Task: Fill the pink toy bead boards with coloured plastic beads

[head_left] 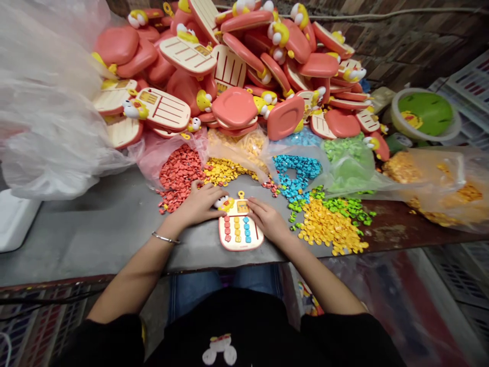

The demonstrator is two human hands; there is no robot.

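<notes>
A cream and pink toy calculator (239, 230) with a yellow duck head lies face up on the grey table (114, 224) in front of me, with coloured buttons set in its rows. My left hand (200, 203) rests on its upper left corner by the duck head, fingers curled and pressed together. My right hand (267, 218) lies along its right edge, fingers bent onto the case. Small loose buttons lie in piles just behind: red (178, 173), yellow (223, 171), blue (296, 171), green (344, 206) and orange-yellow (330, 229).
A big heap of pink toy calculators (237, 66) fills the back of the table. Crumpled clear plastic bags (42, 102) lie at the left, a bag of orange pieces (439, 188) at the right. A green bowl (426, 114) stands far right. Crates lie under the table.
</notes>
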